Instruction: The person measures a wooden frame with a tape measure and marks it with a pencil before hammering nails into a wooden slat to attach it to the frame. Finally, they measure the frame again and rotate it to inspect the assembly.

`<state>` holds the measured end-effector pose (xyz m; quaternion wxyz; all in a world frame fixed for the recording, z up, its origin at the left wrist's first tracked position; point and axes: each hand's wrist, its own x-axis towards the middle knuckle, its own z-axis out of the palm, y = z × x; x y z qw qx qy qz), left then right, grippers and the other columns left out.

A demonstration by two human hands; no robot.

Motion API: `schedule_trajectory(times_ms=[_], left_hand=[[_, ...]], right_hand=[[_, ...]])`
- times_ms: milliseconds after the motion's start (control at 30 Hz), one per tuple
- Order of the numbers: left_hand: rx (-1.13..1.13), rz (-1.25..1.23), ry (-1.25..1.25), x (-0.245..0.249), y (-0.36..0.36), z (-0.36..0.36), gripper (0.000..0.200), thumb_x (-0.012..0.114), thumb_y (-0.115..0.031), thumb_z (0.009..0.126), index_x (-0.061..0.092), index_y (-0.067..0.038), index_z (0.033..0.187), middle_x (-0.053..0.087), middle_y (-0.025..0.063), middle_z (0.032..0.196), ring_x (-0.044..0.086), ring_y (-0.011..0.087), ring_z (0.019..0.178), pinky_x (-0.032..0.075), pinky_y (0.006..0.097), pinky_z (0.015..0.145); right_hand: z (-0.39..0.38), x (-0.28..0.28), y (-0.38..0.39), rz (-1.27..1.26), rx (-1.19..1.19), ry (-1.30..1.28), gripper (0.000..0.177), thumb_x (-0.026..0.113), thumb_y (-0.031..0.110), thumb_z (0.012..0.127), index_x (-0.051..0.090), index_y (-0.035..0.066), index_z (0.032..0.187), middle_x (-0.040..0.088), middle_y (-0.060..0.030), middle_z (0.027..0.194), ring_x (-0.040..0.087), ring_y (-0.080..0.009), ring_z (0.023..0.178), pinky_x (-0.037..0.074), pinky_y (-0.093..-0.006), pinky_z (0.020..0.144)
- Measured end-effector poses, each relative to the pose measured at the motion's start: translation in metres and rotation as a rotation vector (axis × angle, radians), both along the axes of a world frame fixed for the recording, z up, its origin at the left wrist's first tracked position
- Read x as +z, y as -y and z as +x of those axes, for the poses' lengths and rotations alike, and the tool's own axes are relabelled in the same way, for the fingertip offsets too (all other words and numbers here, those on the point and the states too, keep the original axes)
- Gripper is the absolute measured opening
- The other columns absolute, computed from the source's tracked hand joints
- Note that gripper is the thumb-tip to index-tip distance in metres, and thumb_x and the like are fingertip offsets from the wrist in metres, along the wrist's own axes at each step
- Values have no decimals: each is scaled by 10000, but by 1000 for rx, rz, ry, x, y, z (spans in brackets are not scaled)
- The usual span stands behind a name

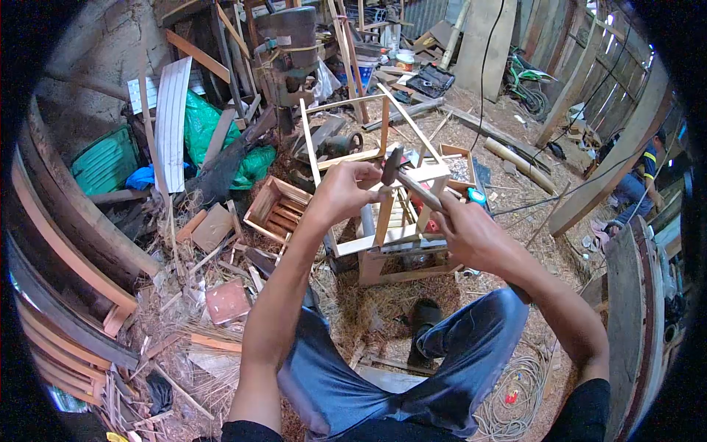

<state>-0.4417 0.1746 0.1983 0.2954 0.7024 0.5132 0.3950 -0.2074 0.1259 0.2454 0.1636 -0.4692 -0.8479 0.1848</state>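
My right hand (471, 230) is wrapped round the wooden handle of a hammer (418, 190). The dark hammer head is raised just above the light wooden frame (355, 246), close to my left hand (349, 193). The fingers of my left hand are pinched together at the top of an upright piece of the frame, and whatever is between them is too small to make out. The frame stands tilted in front of my knees, above a low wooden box-like stand (398, 274). A red and white tape measure (477, 197) lies just beyond my right hand.
A slatted wooden crate (277, 210) sits left of the frame. Wood scraps and shavings cover the ground. A coiled rope (515, 398) lies by my right knee. Another person (642, 177) crouches at the far right, near a leaning post (610, 151).
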Motion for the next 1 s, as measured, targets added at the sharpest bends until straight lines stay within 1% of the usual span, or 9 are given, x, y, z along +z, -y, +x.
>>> schedule_trajectory(times_ms=[267,367,467,533,567,600,767,933,1000], left_hand=[[-32,53,-20,-4,-2,-3,382,784,-124,663,671,4,1004,692,131,956,656,188,919,501,302,823],[38,37,-165,11,12,4,291,727,-169,719,678,-90,995,685,113,963,667,224,879,518,324,788],[147,324,-378,-15,5,7,304,726,-207,712,664,-121,997,673,97,942,649,313,820,521,372,704],[168,426,-479,-15,10,12,319,715,-233,717,641,-136,1012,658,80,974,628,340,844,520,405,703],[154,447,-529,-11,13,15,295,687,-222,743,629,-137,1019,646,80,977,627,330,848,519,418,688],[165,452,-574,-10,14,17,244,664,-199,768,628,-124,997,644,86,933,628,329,825,520,416,667],[118,600,-546,-13,14,18,253,640,-166,792,621,-85,1031,651,107,941,632,322,812,527,400,667],[124,582,-600,-16,11,18,327,655,-152,775,608,-87,1092,658,117,1001,638,314,827,532,390,686],[122,585,-625,-19,10,16,351,659,-148,770,599,-84,1110,659,122,1016,642,311,826,532,392,687]], right_hand=[[-7,34,2,81,-186,-209,211,456,199,944,507,-4,917,599,-236,738,589,-417,711,440,-468,642],[2,19,-7,80,-182,-303,204,513,194,911,559,-3,932,595,-195,704,603,-318,658,444,-411,607],[-2,-4,-9,54,-203,-406,144,545,101,826,633,5,887,620,-128,680,589,-142,621,450,-322,587],[-13,-43,-15,-2,-220,-665,135,575,105,813,659,13,865,619,-88,629,584,-138,579,455,-302,579],[-18,-57,-20,76,-236,-591,161,608,121,817,669,16,923,619,-92,642,565,-131,572,453,-309,576],[-28,-78,-24,205,-207,-723,197,639,141,821,673,22,974,615,-101,641,524,-119,552,428,-311,548],[-53,-103,-24,17,-224,-863,255,655,240,859,652,2,951,435,26,574,378,-64,558,323,-274,485],[-63,-108,-27,-78,-261,-990,284,668,276,853,660,12,958,387,52,556,343,-57,539,287,-262,472],[-65,-116,-33,32,-248,-993,280,670,272,851,668,25,984,367,47,551,335,-54,536,277,-261,465]])
